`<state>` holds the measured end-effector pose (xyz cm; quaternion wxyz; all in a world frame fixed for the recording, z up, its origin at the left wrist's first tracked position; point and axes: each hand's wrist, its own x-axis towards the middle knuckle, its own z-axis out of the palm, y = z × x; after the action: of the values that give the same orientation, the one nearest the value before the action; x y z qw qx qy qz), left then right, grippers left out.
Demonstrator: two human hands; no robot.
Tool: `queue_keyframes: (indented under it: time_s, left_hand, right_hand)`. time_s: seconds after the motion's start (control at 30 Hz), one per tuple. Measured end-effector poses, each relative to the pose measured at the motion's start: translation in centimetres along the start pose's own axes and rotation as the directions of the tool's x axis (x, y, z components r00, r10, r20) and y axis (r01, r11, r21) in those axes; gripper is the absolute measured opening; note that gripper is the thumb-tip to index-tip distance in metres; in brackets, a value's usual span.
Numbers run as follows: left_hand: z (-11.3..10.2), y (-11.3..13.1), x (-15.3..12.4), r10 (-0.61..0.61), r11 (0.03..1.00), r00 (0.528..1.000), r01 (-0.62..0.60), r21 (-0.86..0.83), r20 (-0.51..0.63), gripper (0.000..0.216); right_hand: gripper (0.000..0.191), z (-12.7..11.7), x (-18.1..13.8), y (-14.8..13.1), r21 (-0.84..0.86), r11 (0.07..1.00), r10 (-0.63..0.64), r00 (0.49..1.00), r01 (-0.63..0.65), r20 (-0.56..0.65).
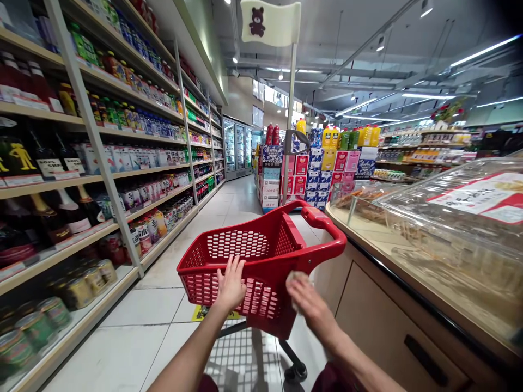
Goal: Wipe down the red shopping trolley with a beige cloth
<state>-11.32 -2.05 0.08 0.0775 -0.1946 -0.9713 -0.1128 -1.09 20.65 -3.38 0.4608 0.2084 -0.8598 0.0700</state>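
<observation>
A red plastic shopping cart stands in a supermarket aisle just in front of me, its basket empty and its red handle on the right side. My left hand lies flat on the near rim of the basket, fingers spread. My right hand presses a small pale cloth against the basket's near right edge. A white flag with a bear on it rises on a pole from the cart.
Shelves of bottles, cans and cartons line the left. A counter with clear lidded food bins runs along the right. A stack of boxed goods stands ahead, fridges beyond. The tiled floor runs between them.
</observation>
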Motion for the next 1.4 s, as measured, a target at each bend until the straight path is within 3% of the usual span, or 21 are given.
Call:
queue_keyframes:
  time_s: [0.13,0.2,0.3,0.37,0.4,0.47,0.5,0.57,0.63,0.73,0.8,0.83,0.9,1.0,1.07,1.17,1.23,1.4]
  left_hand:
    - [-0.4,0.2,0.0,0.013,1.0,1.0,-0.013,0.014,-0.005,0.069]
    - [-0.5,0.3,-0.2,0.019,1.0,1.0,-0.019,-0.008,0.006,0.07]
    - [-0.5,0.4,-0.4,0.042,0.998,0.999,-0.041,-0.042,0.022,0.072]
    - [-0.4,0.4,-0.6,0.049,0.998,0.999,-0.048,-0.043,0.023,0.072]
    - [-0.4,0.4,-0.7,0.05,0.998,0.999,-0.049,-0.037,0.021,0.073]
    - [-0.3,0.5,-0.8,0.05,0.999,0.999,-0.05,-0.017,0.016,0.073]
    - [-0.3,0.5,-1.0,0.05,0.999,0.999,-0.05,-0.007,0.012,0.072]
    - [-0.3,0.6,-1.2,0.048,0.999,0.999,-0.048,0.004,0.004,0.072]
    - [-0.4,0.7,-1.6,0.05,0.999,0.999,-0.05,0.007,0.01,0.073]
    - [-0.6,0.8,-2.1,0.078,0.997,0.997,-0.079,0.012,0.027,0.076]
    - [-0.7,0.8,-2.3,0.092,0.996,0.995,-0.092,0.012,0.031,0.078]
    - [-0.7,0.9,-2.3,0.094,0.995,0.995,-0.095,0.01,0.034,0.079]
    - [-0.8,1.0,-2.4,0.094,0.996,0.995,-0.094,0.003,0.039,0.079]
    - [-1.0,1.3,-2.5,0.086,0.996,0.995,-0.086,-0.002,0.045,0.079]
    - [-1.1,1.4,-2.6,0.087,0.996,0.994,-0.087,-0.003,0.058,0.079]
    - [-1.1,1.5,-2.7,0.098,0.995,0.993,-0.099,0.001,0.07,0.079]
    - [-0.9,1.5,-2.6,0.099,0.995,0.993,-0.099,0.0,0.069,0.08]
    - [-0.6,1.4,-2.6,0.114,0.993,0.993,-0.114,-0.021,0.035,0.079]
  right_hand:
    - [0.054,-1.5,2.4,3.3,-0.037,0.984,0.158,0.957,-0.172,-0.243]
    - [0.052,-0.3,0.9,3.5,-0.031,0.991,0.118,0.97,-0.128,-0.213]
    - [0.05,2.0,-3.6,1.8,-0.01,0.999,-0.034,0.999,0.034,-0.013]
    - [0.05,1.9,-5.1,0.9,-0.004,0.996,-0.09,0.993,0.09,0.082]
    - [0.052,1.3,-4.8,1.0,-0.009,0.997,-0.081,0.994,0.081,0.073]
    - [0.055,-0.7,-2.9,1.9,-0.036,0.999,0.01,0.998,-0.012,-0.06]
    - [0.055,-1.6,-1.7,2.6,-0.046,0.997,0.059,0.985,-0.068,-0.159]
    - [0.052,-2.4,-0.2,3.6,-0.055,0.987,0.131,0.962,-0.149,-0.239]
    - [0.048,-1.6,-1.1,3.5,-0.055,0.989,0.125,0.968,-0.14,-0.217]
    - [0.046,0.5,-4.9,1.7,-0.005,1.0,0.008,1.0,-0.008,-0.026]
    - [0.048,0.6,-5.9,0.9,0.045,0.998,-0.039,0.996,0.035,0.076]
    - [0.049,0.0,-5.4,0.9,0.052,0.998,-0.031,0.997,0.027,0.07]
    - [0.052,-1.8,-3.1,1.9,0.006,0.999,0.053,0.996,-0.053,-0.072]
    - [0.052,-3.3,-0.3,3.6,-0.082,0.98,0.154,0.95,-0.182,-0.272]
    - [0.048,-2.2,-1.2,3.6,-0.109,0.977,0.15,0.959,-0.181,-0.24]
    - [0.044,0.5,-5.3,2.1,-0.082,0.996,0.035,0.999,-0.038,-0.028]
    - [0.046,1.1,-6.8,1.5,-0.059,0.998,-0.015,0.999,0.017,0.047]
    - [0.05,-1.5,-2.9,3.5,-0.07,0.982,0.16,0.967,-0.177,-0.2]
